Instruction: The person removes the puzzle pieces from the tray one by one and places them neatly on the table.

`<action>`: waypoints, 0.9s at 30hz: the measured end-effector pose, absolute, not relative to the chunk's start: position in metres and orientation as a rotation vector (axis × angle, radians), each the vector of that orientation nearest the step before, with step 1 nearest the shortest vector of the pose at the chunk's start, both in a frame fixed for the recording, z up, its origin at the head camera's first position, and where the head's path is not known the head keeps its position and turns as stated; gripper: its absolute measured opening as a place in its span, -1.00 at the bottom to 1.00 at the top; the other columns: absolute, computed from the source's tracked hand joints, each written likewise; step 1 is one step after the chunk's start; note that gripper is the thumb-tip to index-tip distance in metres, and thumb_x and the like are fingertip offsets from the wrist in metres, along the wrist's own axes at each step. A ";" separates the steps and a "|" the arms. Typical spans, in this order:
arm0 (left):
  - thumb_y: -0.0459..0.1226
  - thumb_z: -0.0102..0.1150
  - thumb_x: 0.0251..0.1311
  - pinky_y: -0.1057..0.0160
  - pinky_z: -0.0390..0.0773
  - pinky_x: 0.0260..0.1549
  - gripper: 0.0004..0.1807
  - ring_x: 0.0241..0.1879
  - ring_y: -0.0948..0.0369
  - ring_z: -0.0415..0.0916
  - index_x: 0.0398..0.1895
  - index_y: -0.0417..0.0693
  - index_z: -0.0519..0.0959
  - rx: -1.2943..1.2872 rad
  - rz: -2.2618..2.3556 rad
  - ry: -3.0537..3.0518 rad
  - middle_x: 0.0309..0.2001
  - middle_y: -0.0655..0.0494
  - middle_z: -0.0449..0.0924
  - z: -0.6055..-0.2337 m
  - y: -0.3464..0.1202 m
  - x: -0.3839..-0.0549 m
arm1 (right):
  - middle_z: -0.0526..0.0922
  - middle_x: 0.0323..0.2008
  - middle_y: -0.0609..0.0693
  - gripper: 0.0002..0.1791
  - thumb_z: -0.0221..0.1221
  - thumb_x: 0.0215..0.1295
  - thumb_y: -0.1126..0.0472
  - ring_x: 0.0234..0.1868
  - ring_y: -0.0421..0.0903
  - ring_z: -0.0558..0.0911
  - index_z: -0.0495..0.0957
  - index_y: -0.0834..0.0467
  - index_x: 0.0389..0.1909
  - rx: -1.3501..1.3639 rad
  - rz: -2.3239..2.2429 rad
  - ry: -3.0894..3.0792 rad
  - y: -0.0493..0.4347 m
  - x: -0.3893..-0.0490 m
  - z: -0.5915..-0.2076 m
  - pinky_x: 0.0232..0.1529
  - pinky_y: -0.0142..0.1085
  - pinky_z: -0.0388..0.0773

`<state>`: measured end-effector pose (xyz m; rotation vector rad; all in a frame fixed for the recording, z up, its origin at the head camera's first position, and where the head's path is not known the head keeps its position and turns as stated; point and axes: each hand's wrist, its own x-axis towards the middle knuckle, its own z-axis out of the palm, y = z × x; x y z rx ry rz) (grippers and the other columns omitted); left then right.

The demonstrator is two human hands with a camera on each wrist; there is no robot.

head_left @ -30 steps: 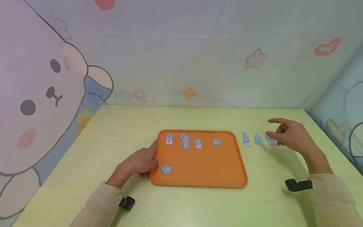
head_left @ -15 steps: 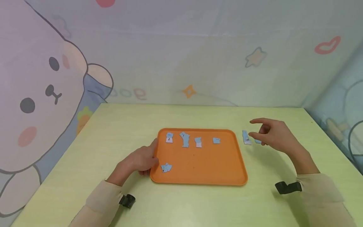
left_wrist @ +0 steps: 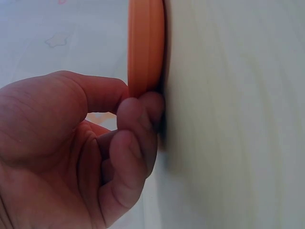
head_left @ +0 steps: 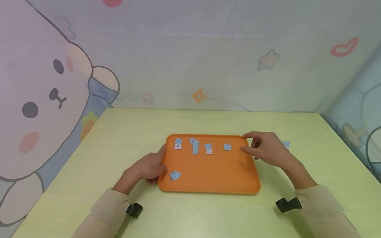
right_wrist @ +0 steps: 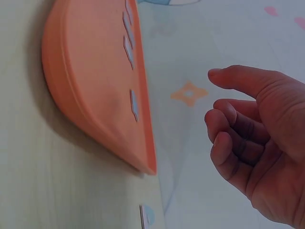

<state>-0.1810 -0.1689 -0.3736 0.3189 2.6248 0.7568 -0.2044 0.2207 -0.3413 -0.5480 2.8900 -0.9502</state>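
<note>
My left hand (head_left: 148, 167) grips the left rim of an orange tray (head_left: 208, 173); in the left wrist view its fingers (left_wrist: 136, 114) curl against the tray's edge. Thumb and forefinger parted, my right hand (head_left: 266, 148) hovers at the tray's right rim. Nothing sits between its fingers in the right wrist view. Small light-blue torn paper pieces lie along the tray's far side, among them a forked piece (head_left: 194, 146) and a small one (head_left: 227, 147). Near the tray's front left lies a jagged blue piece (head_left: 175, 175).
Another paper piece (head_left: 286, 144) shows on the pale table (head_left: 190, 215), right of the tray and partly behind my right hand. The other pieces there are hidden by that hand. A printed cloth backdrop (head_left: 178, 59) rises behind the table's far edge.
From over the paper pieces on the right of the table, my right hand has moved left to the tray's right rim. My left hand and the tray have stayed in place.
</note>
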 end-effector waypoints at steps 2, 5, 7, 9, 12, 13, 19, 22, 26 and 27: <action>-0.35 -0.09 0.17 0.22 0.45 -0.79 -0.20 -0.81 0.16 0.41 0.46 -0.13 -0.15 0.310 0.749 2.627 -0.72 0.01 0.48 -0.374 -0.169 -0.181 | 0.56 -0.60 -0.06 -0.59 0.27 0.16 -0.08 -0.60 -0.12 0.49 0.57 -0.01 0.00 -0.595 -0.938 2.893 0.213 -0.203 -0.342 -0.58 -0.30 0.41; -0.35 -0.10 0.15 0.22 0.44 -0.79 -0.25 -0.81 0.16 0.40 0.42 -0.15 -0.09 0.314 0.753 2.627 -0.73 0.01 0.48 -0.374 -0.169 -0.181 | 0.54 -0.62 -0.10 -0.59 0.28 0.15 -0.07 -0.60 -0.14 0.47 0.59 0.01 -0.01 -0.657 -0.944 2.885 0.203 -0.200 -0.343 -0.59 -0.31 0.40; -0.36 -0.11 0.15 0.22 0.43 -0.79 -0.29 -0.81 0.16 0.39 0.39 -0.15 -0.06 0.317 0.757 2.626 -0.73 0.01 0.48 -0.373 -0.169 -0.180 | 0.54 -0.63 -0.10 -0.58 0.28 0.14 -0.09 -0.60 -0.14 0.47 0.59 -0.01 0.00 -0.675 -0.957 2.863 0.197 -0.199 -0.343 -0.59 -0.32 0.40; -0.36 -0.11 0.14 0.22 0.43 -0.79 -0.31 -0.81 0.15 0.39 0.37 -0.14 -0.04 0.319 0.764 2.624 -0.73 0.00 0.48 -0.373 -0.169 -0.180 | 0.54 -0.63 -0.10 -0.58 0.27 0.15 -0.11 -0.60 -0.15 0.48 0.58 -0.04 0.00 -0.686 -0.955 2.846 0.192 -0.197 -0.343 -0.58 -0.32 0.41; -0.37 -0.11 0.13 0.20 0.44 -0.79 -0.33 -0.81 0.13 0.40 0.35 -0.11 -0.01 0.325 0.773 2.626 -0.72 -0.02 0.49 -0.372 -0.169 -0.180 | 0.56 -0.62 -0.08 -0.60 0.26 0.15 -0.12 -0.59 -0.15 0.50 0.57 -0.09 -0.01 -0.697 -0.954 2.812 0.183 -0.195 -0.343 -0.56 -0.32 0.42; -0.37 -0.11 0.13 0.19 0.45 -0.79 -0.33 -0.81 0.12 0.41 0.35 -0.10 0.00 0.328 0.775 2.627 -0.72 -0.02 0.50 -0.372 -0.169 -0.180 | 0.56 -0.61 -0.08 -0.61 0.26 0.15 -0.12 -0.59 -0.15 0.50 0.57 -0.10 -0.01 -0.700 -0.953 2.804 0.179 -0.195 -0.343 -0.55 -0.32 0.42; -0.36 -0.11 0.13 0.19 0.45 -0.79 -0.34 -0.81 0.13 0.41 0.35 -0.10 0.00 0.322 0.766 2.627 -0.72 -0.02 0.49 -0.372 -0.170 -0.181 | 0.54 -0.59 -0.15 -0.65 0.30 0.13 0.03 -0.55 -0.17 0.49 0.59 -0.10 -0.03 -0.778 -0.969 2.763 0.157 -0.189 -0.345 -0.50 -0.32 0.45; -0.36 -0.11 0.14 0.20 0.45 -0.79 -0.33 -0.81 0.13 0.41 0.35 -0.11 -0.01 0.320 0.763 2.625 -0.72 -0.02 0.49 -0.372 -0.170 -0.181 | 0.52 -0.61 -0.19 -0.65 0.33 0.10 0.06 -0.58 -0.21 0.48 0.60 -0.11 -0.04 -0.844 -0.963 2.753 0.145 -0.187 -0.347 -0.51 -0.35 0.44; -0.36 -0.11 0.15 0.20 0.45 -0.79 -0.33 -0.81 0.13 0.41 0.36 -0.13 -0.01 0.321 0.762 2.625 -0.72 -0.01 0.49 -0.372 -0.171 -0.182 | 0.49 -0.64 -0.24 -0.63 0.35 0.08 0.05 -0.61 -0.26 0.46 0.61 -0.05 -0.05 -0.950 -0.924 2.760 0.129 -0.183 -0.348 -0.51 -0.37 0.44; -0.36 -0.11 0.14 0.20 0.45 -0.79 -0.33 -0.81 0.13 0.41 0.36 -0.13 -0.01 0.323 0.762 2.624 -0.73 -0.01 0.49 -0.372 -0.171 -0.182 | 0.49 -0.64 -0.24 -0.62 0.34 0.08 0.05 -0.61 -0.27 0.46 0.61 -0.02 -0.04 -0.971 -0.911 2.759 0.126 -0.182 -0.348 -0.51 -0.37 0.44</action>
